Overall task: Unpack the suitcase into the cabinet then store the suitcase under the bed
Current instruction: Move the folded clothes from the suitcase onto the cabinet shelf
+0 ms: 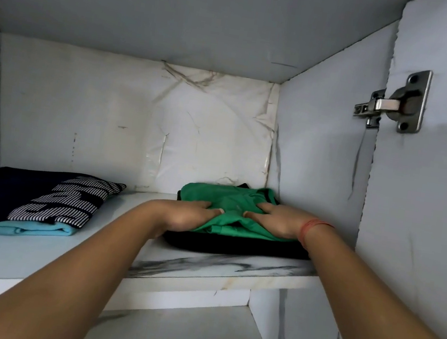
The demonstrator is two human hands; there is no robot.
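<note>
A folded green garment [236, 200] lies on top of a folded black garment [234, 247] at the right end of the cabinet shelf [201, 270]. My left hand [185, 214] grips the green garment's left side, fingers on top and thumb hidden under the cloth. My right hand [277, 219] holds its right side the same way, and a red thread is tied at that wrist. The cloth bunches up between the two hands. The suitcase is not in view.
At the shelf's left end lies a stack of folded clothes: a dark navy top with a striped panel [47, 195] over a light blue garment [13, 228]. The open cabinet door with a metal hinge [400, 101] stands at the right. A lower shelf [177, 336] shows below.
</note>
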